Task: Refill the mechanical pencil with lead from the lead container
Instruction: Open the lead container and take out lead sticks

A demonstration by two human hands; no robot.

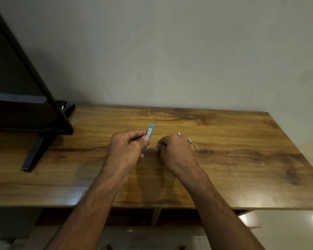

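My left hand (128, 143) pinches a flat teal lead container (150, 131) with a white label, held upright and tilted slightly over the wooden table (242, 159). My right hand (173, 150) is closed just to its right. It grips a mechanical pencil, mostly hidden in the fist. A white and blue end of the pencil (178, 134) pokes out behind the knuckles, and a green bit shows near the fingers. A small silver cap (189, 140) and a tiny loose piece (195, 146) lie on the table right of that hand.
A black monitor (16, 87) on a slanted black stand (33, 152) fills the table's left side. A plain wall runs along the back edge. The table's near edge lies under my forearms, with the floor below.
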